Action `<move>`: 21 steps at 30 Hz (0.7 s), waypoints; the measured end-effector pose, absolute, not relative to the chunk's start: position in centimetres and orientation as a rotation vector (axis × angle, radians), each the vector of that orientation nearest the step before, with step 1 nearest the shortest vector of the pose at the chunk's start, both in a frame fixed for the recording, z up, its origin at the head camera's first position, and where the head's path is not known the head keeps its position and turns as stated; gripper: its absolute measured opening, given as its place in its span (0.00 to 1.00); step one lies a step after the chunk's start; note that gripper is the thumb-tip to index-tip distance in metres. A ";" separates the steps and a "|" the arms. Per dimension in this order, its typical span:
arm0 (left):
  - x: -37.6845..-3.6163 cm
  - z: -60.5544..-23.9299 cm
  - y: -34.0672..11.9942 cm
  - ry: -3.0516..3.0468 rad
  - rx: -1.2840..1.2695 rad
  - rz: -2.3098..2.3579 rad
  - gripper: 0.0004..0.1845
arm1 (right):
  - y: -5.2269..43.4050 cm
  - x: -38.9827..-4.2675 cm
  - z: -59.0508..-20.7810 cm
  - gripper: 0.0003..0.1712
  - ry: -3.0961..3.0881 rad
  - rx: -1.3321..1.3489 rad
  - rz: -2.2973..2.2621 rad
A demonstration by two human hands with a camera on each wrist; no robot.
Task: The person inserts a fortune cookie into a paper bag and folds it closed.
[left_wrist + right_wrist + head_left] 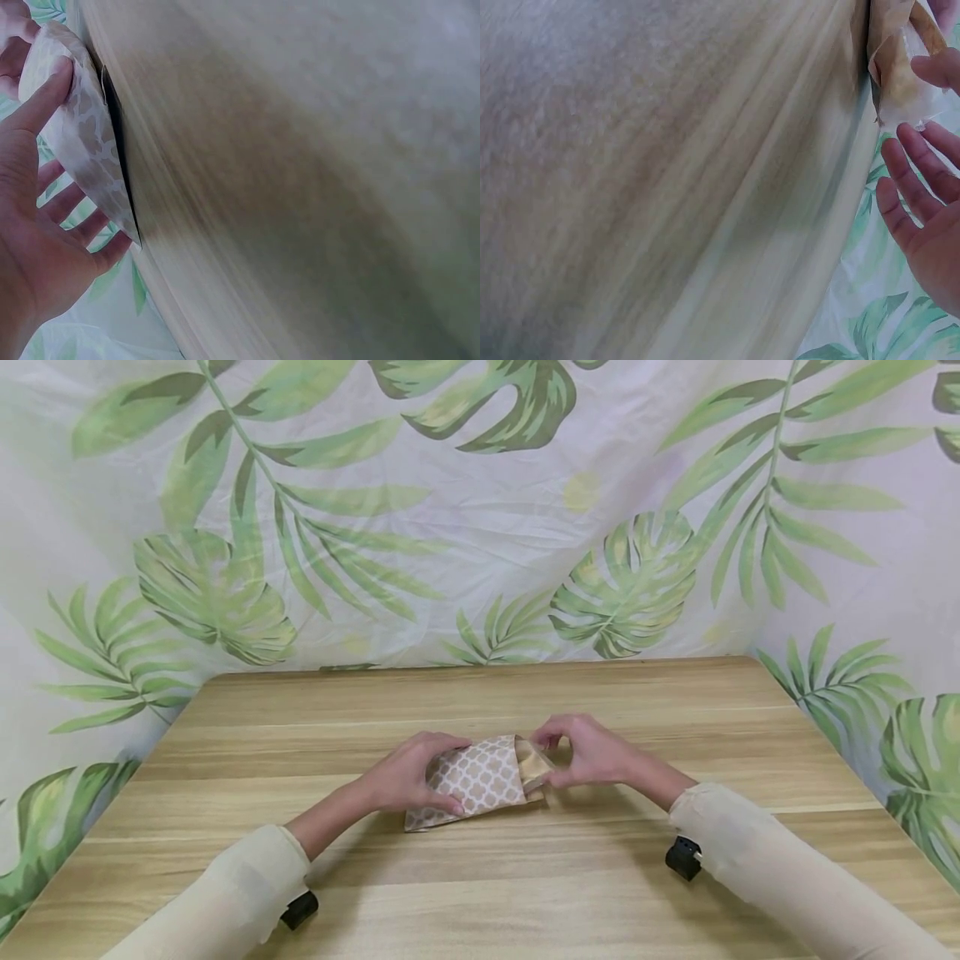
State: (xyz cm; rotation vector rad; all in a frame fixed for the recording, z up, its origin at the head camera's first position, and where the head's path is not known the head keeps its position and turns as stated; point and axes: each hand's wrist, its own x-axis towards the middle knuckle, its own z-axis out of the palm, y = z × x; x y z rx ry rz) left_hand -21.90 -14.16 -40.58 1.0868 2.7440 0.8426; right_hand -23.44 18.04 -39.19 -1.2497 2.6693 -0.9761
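Note:
A small paper bag [480, 781] with a white lattice pattern lies on the wooden table [525, 893], its open mouth facing right. My left hand [417, 778] grips the bag's left part, thumb on top and fingers beneath it, as the left wrist view shows [45, 187]. My right hand [577, 758] is at the mouth and pinches the plain brown inner edge between thumb and forefinger. In the right wrist view the bag's mouth [896, 67] sits just past the right hand's fingertips [919, 142], whose other fingers are spread.
A cloth backdrop [480, 527] printed with green leaves hangs behind and at both sides of the table. Black wrist cameras [682, 857] [300, 910] sit under both sleeves. Bare wood surrounds the bag on all sides.

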 end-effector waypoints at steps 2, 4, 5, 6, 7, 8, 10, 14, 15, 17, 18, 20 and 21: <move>-22.0 -40.7 -14.1 2.746 1.096 0.841 0.50 | 17.9 -23.3 -39.2 0.32 2.653 -1.220 -0.976; -22.0 -40.8 -14.1 2.749 1.104 0.839 0.50 | 17.8 -23.2 -39.3 0.35 2.646 -1.183 -0.966; -22.1 -40.8 -14.1 2.750 1.107 0.839 0.50 | 17.8 -23.1 -39.3 0.36 2.647 -1.167 -0.961; -22.1 -40.9 -14.1 2.750 1.109 0.840 0.50 | 17.7 -23.1 -39.4 0.36 2.652 -1.157 -0.956; -22.2 -40.9 -14.1 2.751 1.111 0.841 0.50 | 17.7 -23.0 -39.4 0.36 2.657 -1.153 -0.955; -22.2 -41.0 -14.1 2.750 1.114 0.842 0.50 | 17.7 -23.0 -39.4 0.36 2.662 -1.154 -0.958; -22.2 -41.0 -14.1 2.749 1.116 0.844 0.50 | 17.6 -23.0 -39.5 0.36 2.668 -1.161 -0.971; -22.2 -41.0 -14.1 2.750 1.118 0.835 0.50 | 17.3 -23.0 -39.7 0.36 2.685 -1.178 -0.986; -22.2 -41.0 -14.1 2.750 1.117 0.832 0.50 | 17.2 -23.0 -39.7 0.36 2.685 -1.179 -0.991; -22.2 -41.0 -14.1 2.749 1.114 0.830 0.51 | 17.0 -23.0 -39.6 0.36 2.683 -1.160 -1.005; -22.2 -40.9 -14.1 2.750 1.112 0.828 0.51 | 16.9 -22.9 -39.6 0.36 2.674 -1.146 -1.019; -22.2 -40.9 -14.1 2.747 1.106 0.829 0.51 | 16.7 -22.9 -39.4 0.36 2.647 -1.110 -1.056; -22.2 -40.8 -14.0 2.744 1.103 0.833 0.51 | 16.6 -22.8 -39.4 0.36 2.628 -1.088 -1.078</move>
